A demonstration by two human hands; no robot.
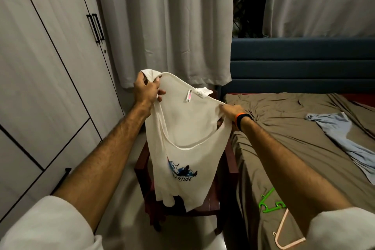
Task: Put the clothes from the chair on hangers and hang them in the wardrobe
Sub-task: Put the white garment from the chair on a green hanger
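Cream sleeveless cotton top with a blue mountain print [188,128]: held up over the dark red-brown wooden chair [213,203], centre of scene. Left hand [145,89] grips one shoulder strap; right hand [231,114] pinches the other, spreading the neckline. Grey wardrobe with black handles [50,67]: far left, doors closed. Bed with brown sheet [284,138]: right. On it: pale blue garment [345,138], green plastic hanger [269,203], pink plastic hanger [284,233], nearest.
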